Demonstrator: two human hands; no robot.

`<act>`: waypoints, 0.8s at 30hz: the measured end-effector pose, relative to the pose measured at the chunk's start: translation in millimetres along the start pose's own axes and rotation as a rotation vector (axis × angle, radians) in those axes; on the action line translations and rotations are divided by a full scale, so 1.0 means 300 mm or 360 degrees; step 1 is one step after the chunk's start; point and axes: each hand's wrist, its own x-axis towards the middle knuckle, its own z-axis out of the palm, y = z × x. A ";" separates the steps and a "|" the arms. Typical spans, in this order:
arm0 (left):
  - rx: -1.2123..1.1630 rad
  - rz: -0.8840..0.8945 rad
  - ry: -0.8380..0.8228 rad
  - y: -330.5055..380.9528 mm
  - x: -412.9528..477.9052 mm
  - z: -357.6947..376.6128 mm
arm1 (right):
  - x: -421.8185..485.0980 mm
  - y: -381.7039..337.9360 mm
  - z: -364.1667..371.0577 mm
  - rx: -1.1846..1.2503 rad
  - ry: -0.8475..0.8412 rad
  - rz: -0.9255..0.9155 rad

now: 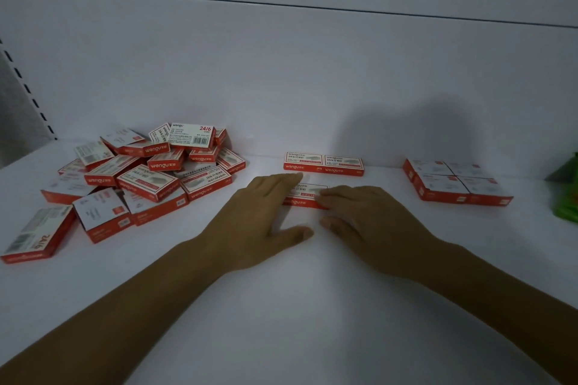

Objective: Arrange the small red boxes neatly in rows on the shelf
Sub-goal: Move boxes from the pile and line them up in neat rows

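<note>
1. The left hand [262, 212] lies flat, fingers straight, against the left end of one red staple box [306, 196]; its thumb is spread apart.
2. The right hand [369, 223] touches the right end of the same box with straight fingers.
3. This box lies on the white shelf [312, 306], just in front of a row of two boxes [323, 162].
4. A loose heap of boxes [140, 178] is at the left, and a block of four boxes [453, 181] is at the right, near a green packet [566, 191].

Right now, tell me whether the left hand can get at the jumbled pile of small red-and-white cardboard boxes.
Probably yes. The left hand lies flat, gripping nothing, close beside the pile, with only bare white shelf between. Its fingers merely rest against the lone red box.
</note>
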 end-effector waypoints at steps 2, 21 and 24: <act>0.0028 -0.0025 -0.0001 -0.012 0.001 0.000 | 0.031 0.007 0.005 -0.0015 0.0034 0.0028; 0.0030 -0.0079 -0.0102 -0.036 0.018 0.013 | 0.091 0.069 0.098 0.0172 0.0274 0.0091; 0.0017 -0.0106 -0.0100 -0.036 0.014 0.013 | 0.089 0.070 0.102 0.0197 0.0279 0.0087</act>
